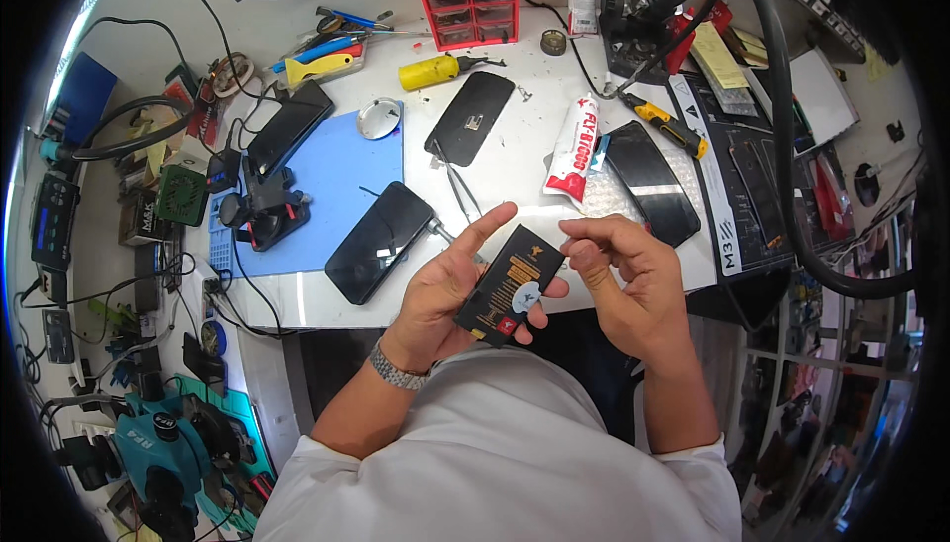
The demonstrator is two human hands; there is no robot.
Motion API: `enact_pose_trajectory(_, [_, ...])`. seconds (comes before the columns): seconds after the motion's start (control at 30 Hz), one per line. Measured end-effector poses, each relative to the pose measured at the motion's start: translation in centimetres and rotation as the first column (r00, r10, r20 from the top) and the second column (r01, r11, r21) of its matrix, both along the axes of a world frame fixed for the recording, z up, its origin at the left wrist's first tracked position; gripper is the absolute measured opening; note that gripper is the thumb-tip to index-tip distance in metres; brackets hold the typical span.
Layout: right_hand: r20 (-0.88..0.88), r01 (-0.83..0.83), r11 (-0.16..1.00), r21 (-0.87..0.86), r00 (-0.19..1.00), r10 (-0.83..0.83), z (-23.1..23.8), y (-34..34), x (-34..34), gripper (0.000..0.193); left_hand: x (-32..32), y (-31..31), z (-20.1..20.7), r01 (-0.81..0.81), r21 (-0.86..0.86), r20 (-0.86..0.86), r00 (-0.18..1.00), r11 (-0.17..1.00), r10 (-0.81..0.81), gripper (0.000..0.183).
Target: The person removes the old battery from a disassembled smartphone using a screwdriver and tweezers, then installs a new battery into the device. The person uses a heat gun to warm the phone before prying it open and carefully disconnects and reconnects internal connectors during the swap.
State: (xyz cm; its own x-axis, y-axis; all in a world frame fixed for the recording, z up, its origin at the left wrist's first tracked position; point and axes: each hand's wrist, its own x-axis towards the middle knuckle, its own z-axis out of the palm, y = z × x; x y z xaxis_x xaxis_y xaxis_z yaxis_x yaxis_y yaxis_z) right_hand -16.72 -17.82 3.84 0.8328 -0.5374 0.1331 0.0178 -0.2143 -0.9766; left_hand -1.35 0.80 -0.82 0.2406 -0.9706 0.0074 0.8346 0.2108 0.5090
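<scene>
My left hand (445,290) is closed around a flat black pack (513,290). It is rectangular and tilted, with gold print, a round pale sticker and a small red square; it looks like a phone battery or its box. The left index finger points up past its edge, and other fingertips show along its right side. Just right of the pack, my right hand (633,280) has bent fingers with the thumb drawn close to them; anything between them is hidden. Left of my left hand lies a black phone (379,243), with tweezers (457,186) beyond.
A glue tube (574,151) and a dark phone panel (653,183) lie beyond my right hand. Another dark panel (470,118) lies farther back. A blue mat (346,161) carries a clamp fixture (265,210). Red drawers (470,22) stand behind; a thick black hose (784,146) arches at right.
</scene>
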Motion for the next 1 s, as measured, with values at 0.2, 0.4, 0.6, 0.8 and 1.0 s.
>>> enact_pose_trajectory(0.2, [-0.066,-0.108,0.928,0.357,0.988,0.140,0.3,0.7,0.1,0.022,0.1,0.8,0.0,0.033,0.049,-0.033,0.999,0.998,-0.031,0.085])
enact_pose_trajectory(0.4, [0.321,-0.008,0.967,0.255,0.944,-0.077,-2.1,1.3,0.2,0.013,0.0,0.9,1.2,-0.089,0.102,0.001,0.996,0.991,0.089,0.088])
enact_pose_trajectory(0.6, [0.401,0.107,0.939,-0.326,0.915,0.035,-2.7,1.0,-1.1,0.033,0.9,1.1,0.8,-0.200,0.062,0.241,0.954,0.978,0.179,0.080])
enact_pose_trajectory(0.8, [0.420,0.129,0.903,-0.409,0.905,0.061,-3.6,1.3,-1.0,0.034,0.6,0.8,1.2,-0.260,0.044,0.141,0.957,0.965,0.252,0.079])
enact_pose_trajectory(1.0, [0.408,0.320,0.884,-0.341,0.898,-0.167,-4.5,0.6,-1.7,0.014,0.9,3.3,2.1,-0.564,0.002,0.815,0.480,0.826,0.326,0.065])
